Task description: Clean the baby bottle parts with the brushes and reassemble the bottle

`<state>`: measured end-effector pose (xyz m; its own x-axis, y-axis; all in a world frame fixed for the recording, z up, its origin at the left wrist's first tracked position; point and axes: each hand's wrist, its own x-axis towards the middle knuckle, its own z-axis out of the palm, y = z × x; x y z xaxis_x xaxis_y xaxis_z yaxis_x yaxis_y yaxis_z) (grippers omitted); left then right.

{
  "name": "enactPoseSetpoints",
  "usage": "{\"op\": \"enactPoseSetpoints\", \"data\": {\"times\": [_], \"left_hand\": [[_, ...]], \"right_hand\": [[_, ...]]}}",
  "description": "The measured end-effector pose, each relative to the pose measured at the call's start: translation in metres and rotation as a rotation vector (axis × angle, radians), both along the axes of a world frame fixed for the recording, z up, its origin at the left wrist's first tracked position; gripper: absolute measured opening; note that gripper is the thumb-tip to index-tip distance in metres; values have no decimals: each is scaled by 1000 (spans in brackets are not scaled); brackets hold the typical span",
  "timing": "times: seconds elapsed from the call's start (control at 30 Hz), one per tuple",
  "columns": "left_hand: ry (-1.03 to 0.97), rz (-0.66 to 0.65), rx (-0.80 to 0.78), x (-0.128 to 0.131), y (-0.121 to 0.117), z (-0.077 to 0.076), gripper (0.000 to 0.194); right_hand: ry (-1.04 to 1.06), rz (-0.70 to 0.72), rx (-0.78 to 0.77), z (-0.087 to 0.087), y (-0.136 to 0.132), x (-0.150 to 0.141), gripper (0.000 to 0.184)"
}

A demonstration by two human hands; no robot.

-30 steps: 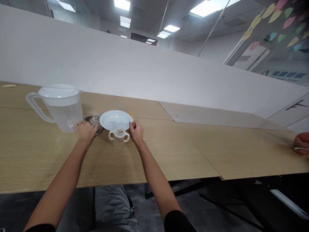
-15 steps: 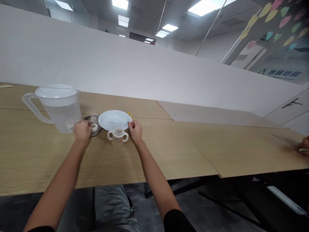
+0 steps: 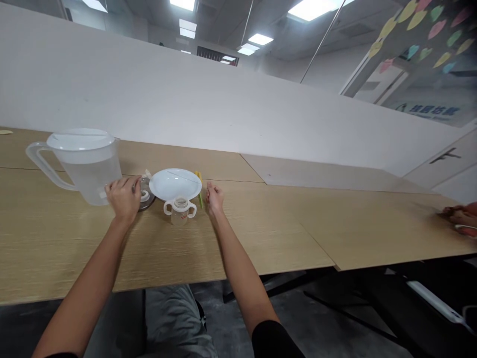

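Note:
My left hand (image 3: 124, 198) is beside the pitcher, its fingers curled at the rim of a round metal dish (image 3: 149, 203); what they hold, if anything, is hidden. Small clear and white bottle parts (image 3: 144, 195) lie in that dish. My right hand (image 3: 215, 198) is closed in a pinch just right of the white bowl (image 3: 175, 185). A thin straight rod (image 3: 184, 177) runs across the bowl towards these fingertips and appears to be held by them. In front of the bowl stands a clear two-handled baby bottle (image 3: 180, 213), upright, its top uncovered.
A large translucent pitcher (image 3: 91, 171) with a lid and liquid inside stands at the left. Something slim, yellow and green (image 3: 200, 191), lies right of the bowl. Another person's hand (image 3: 462, 216) is at the far right of the wooden table (image 3: 261, 228). A white partition (image 3: 223, 109) rises behind.
My right hand has moved slightly right, away from the bowl's rim, uncovering the yellow-green thing. The rod's line now lies farther back over the bowl. My left hand's fingers have shifted at the dish.

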<state>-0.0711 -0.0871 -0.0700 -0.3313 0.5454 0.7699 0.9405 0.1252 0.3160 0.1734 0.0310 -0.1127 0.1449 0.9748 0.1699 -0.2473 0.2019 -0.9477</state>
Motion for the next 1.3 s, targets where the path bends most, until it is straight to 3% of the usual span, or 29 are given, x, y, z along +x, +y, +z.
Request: {"op": "enactPoseSetpoints", "data": {"times": [0.1,0.27,0.43,0.6,0.83,1.3], "left_hand": [[-109,-46,40,5,1,3,34],[-370,-149,199,14,5,2,29],[-568,-405,353,23,10,0,26],[-664,-605,326,32,14,-2,24],[-630,-541,152,30,20,-14,32],[-514,-460,129,30,20,-18,33]], "right_hand": [[204,82,-110,10,-5,2,45],[318,210,-127,21,-14,1,39],[339,237,-135,21,-15,2,39],[395,247,-132,21,-12,7,38],[374,246,-140,26,-14,7,35],[399,275,-96,32,-20,7,37]]}}
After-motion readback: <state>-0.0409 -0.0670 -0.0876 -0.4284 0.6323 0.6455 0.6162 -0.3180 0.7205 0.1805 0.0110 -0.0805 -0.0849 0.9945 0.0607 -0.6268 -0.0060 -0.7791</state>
